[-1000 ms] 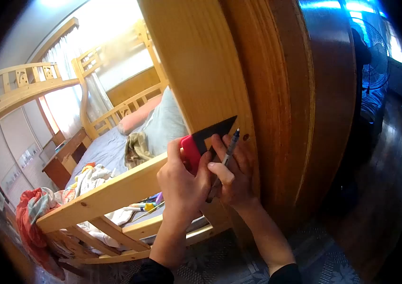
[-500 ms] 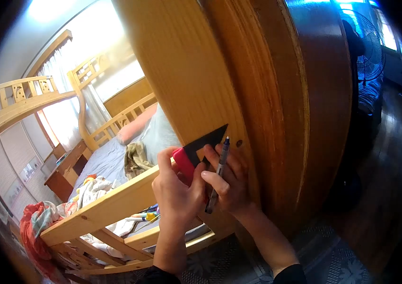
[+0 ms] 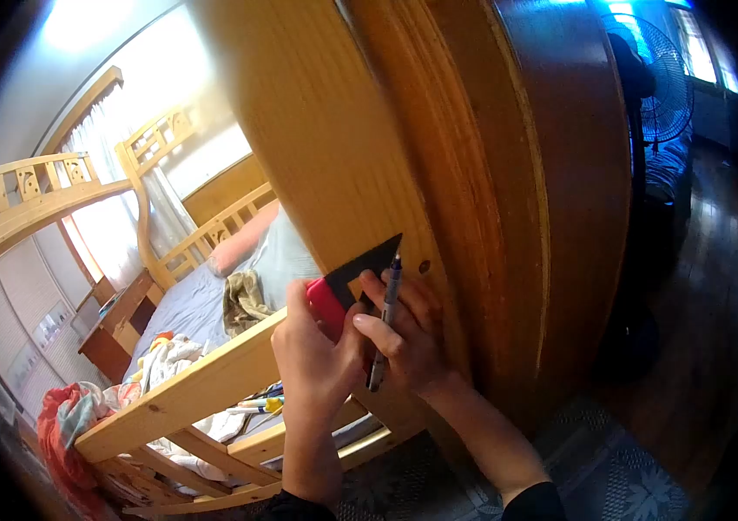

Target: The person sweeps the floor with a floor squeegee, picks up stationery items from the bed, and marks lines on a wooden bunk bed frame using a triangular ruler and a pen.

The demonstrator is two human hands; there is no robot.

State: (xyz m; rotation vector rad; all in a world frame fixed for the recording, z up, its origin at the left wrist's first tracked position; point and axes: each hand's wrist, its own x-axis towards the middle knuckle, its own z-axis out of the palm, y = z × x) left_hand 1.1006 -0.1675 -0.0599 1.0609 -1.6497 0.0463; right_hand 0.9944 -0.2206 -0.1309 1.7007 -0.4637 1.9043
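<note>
With our left hand [image 3: 312, 352] we grip the red handle of the ruler [image 3: 360, 272], which lies across the wooden post [image 3: 334, 148]: handle at the post's left edge, black tip near the right one. Our right hand [image 3: 417, 347] grasps the pen [image 3: 389, 306]; whether its tip touches, we cannot tell. Rightward, beyond the brown frame [image 3: 508, 200], the floor [image 3: 677, 347] stretches away.

A pink bolster [image 3: 240, 242] lies on a bluish sheet [image 3: 188, 301].
</note>
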